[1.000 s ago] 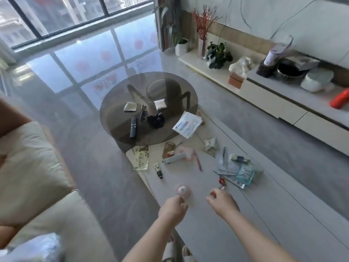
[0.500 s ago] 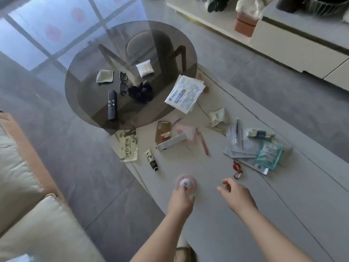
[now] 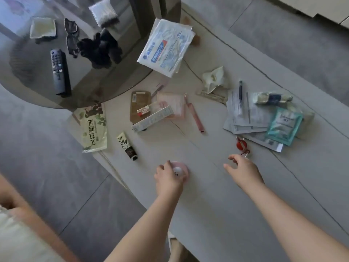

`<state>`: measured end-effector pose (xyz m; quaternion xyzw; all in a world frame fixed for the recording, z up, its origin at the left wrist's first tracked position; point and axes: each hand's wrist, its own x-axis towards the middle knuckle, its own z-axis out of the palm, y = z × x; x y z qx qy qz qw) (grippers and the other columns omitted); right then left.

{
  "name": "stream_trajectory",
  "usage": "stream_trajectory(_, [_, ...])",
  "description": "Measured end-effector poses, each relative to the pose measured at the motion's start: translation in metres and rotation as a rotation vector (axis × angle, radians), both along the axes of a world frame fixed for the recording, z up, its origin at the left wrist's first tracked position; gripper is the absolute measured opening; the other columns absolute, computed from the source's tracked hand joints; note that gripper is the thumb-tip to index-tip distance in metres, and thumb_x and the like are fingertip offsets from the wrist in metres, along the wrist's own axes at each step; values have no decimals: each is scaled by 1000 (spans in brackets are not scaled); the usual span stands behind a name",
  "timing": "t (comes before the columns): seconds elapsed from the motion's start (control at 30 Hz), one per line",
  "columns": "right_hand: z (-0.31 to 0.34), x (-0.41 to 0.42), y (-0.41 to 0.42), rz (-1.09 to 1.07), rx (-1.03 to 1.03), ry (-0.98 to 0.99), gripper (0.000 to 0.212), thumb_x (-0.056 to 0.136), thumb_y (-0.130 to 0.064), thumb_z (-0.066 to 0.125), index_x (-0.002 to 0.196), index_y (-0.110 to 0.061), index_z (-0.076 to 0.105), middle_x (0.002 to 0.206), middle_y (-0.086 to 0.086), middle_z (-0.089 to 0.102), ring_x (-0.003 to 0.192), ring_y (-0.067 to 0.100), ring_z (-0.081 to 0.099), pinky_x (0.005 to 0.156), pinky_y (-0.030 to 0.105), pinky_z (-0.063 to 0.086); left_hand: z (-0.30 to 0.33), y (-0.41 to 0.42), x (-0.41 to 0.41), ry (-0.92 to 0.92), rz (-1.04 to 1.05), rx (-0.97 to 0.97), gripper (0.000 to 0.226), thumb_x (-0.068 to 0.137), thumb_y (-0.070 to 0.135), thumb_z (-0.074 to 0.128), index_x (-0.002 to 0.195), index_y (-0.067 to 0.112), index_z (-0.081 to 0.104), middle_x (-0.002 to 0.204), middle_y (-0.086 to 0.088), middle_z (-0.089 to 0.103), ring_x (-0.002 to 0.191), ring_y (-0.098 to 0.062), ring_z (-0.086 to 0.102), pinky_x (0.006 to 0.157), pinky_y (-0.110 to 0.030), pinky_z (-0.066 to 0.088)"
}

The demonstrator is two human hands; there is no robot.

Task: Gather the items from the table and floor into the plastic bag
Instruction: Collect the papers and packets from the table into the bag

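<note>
Seen from above, a dark round glass table (image 3: 37, 82) fills the upper left of the frame, overlapping a long pale table (image 3: 217, 214) that runs toward the lower right. On the glass lie a folded pale cloth (image 3: 43, 27), a pair of glasses (image 3: 71, 35), a black remote (image 3: 60, 72), a black scrunchie (image 3: 100, 49) and a small white packet (image 3: 103, 11).

At left centre, on the pale table's edge, sit a green printed pouch (image 3: 92, 127) and a small hand cream tube (image 3: 127, 145). Just right of these, a brown card (image 3: 138, 103), a long white box (image 3: 153, 117) and a pink pen (image 3: 195, 115) lie close together. Above them a white and blue packet (image 3: 167, 47) overhangs the glass rim.

Lower centre, the left hand (image 3: 169, 179) curls its fingers round a round pink object (image 3: 179, 170) resting on the table. The right hand (image 3: 243, 172) hovers just right of it, fingers loosely bent, holding nothing, its fingertips near a red keyring (image 3: 241, 145).

Further right are a crumpled tissue (image 3: 213, 77), a stack of grey sachets (image 3: 243, 114) with a dark pen (image 3: 240, 91) on top, a teal sachet (image 3: 285, 125) and a small wrapped roll (image 3: 272, 98).

No plastic bag is in view.
</note>
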<state>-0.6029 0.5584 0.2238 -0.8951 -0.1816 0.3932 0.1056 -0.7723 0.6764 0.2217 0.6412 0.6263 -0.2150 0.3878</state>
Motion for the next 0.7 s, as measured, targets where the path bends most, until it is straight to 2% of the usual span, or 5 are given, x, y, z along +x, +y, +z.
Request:
stream_trajectory(0.23, [-11, 10, 6, -12, -9, -88, 36, 89, -26, 59, 122, -12, 58, 131, 9, 53, 122, 29, 44, 96, 33, 40, -12, 4, 9, 22, -24, 17, 63, 72, 43, 73, 123, 19, 43, 121, -10, 39, 119, -30, 39, 95, -34, 42])
stream_trajectory(0.37, [-7, 21, 8, -75, 17, -209, 36, 88, -21, 60, 123, -12, 57, 130, 7, 47, 119, 28, 41, 95, 34, 40, -11, 10, 22, -116, 14, -3, 56, 69, 32, 76, 108, 11, 43, 109, -5, 36, 92, -27, 50, 82, -31, 49])
stream_trajectory(0.43, [-6, 28, 10, -100, 13, -246, 34, 88, -20, 60, 121, -13, 56, 129, 7, 45, 119, 27, 40, 93, 35, 40, -11, 16, 34, -145, 48, -22, 50, 68, 26, 74, 104, 13, 41, 106, -5, 46, 87, -25, 54, 74, -32, 52])
stream_trajectory(0.57, [-9, 40, 17, -132, -24, -276, 37, 89, -25, 59, 123, -13, 51, 129, 9, 47, 120, 28, 41, 89, 36, 42, -14, 28, 61, -278, 169, -151, 57, 69, 15, 74, 117, 20, 44, 112, -5, 55, 82, -20, 59, 55, -25, 50])
stream_trajectory(0.7, [-19, 45, 23, -171, -75, -285, 37, 88, -31, 61, 118, -13, 51, 123, 10, 50, 116, 29, 44, 82, 38, 46, -18, 37, 83, -392, 200, -169, 52, 71, 17, 76, 115, 20, 49, 110, -6, 58, 81, -18, 61, 52, -22, 49])
